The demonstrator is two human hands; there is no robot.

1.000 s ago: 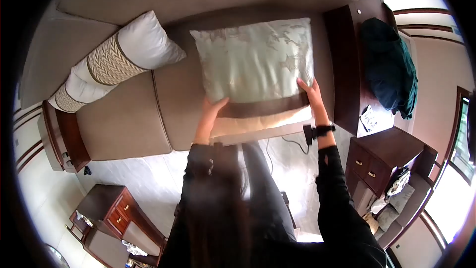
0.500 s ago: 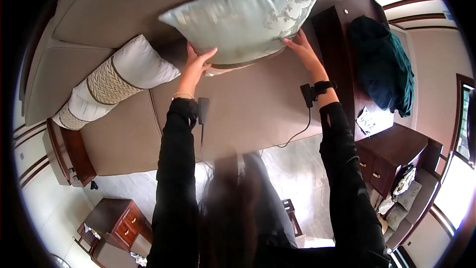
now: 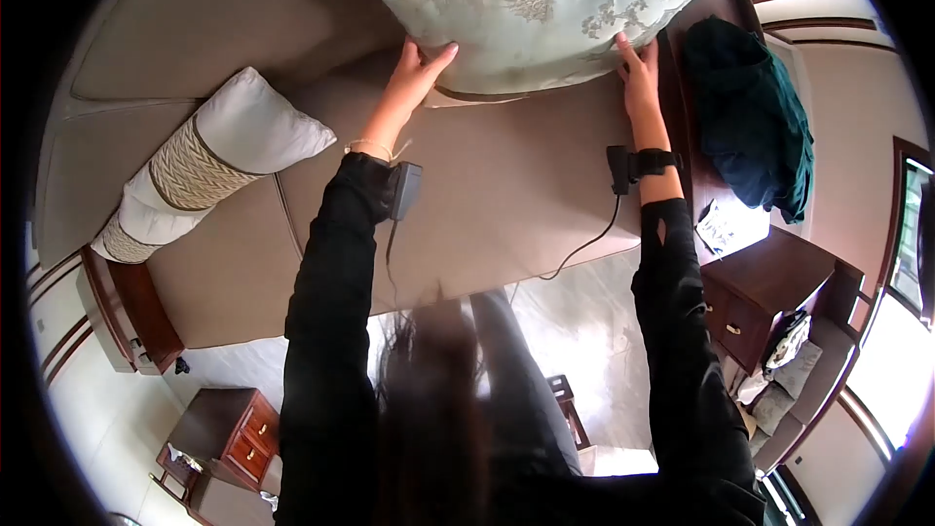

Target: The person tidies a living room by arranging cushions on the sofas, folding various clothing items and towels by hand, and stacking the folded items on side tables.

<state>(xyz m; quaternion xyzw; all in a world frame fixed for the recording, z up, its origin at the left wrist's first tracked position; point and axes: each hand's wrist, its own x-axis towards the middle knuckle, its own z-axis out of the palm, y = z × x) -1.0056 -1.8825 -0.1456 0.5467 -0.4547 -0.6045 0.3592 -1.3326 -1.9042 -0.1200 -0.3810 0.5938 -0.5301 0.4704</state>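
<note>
A pale green cushion [image 3: 531, 15] with a printed tree pattern is held in both hands at the back of the brown sofa [image 3: 487, 195]. My left hand [image 3: 417, 76] grips its lower left edge, thumb on the front and fingers behind. At the lower right edge, my right hand [image 3: 638, 68] holds it the same way. A strip of another light cushion [image 3: 463, 100] shows beneath it, mostly hidden. Each wrist wears a black strapped device with a cable.
White cushions [image 3: 258, 122] with woven beige bands lean at the sofa's left end. Dark green cloth [image 3: 750, 117] lies on the wooden side surface at right. Wooden cabinets [image 3: 769, 282] stand at right and lower left [image 3: 229, 433].
Both hands have carried the pale green cushion to the right and farther back, toward the sofa's right end. More of its printed front now faces me.
</note>
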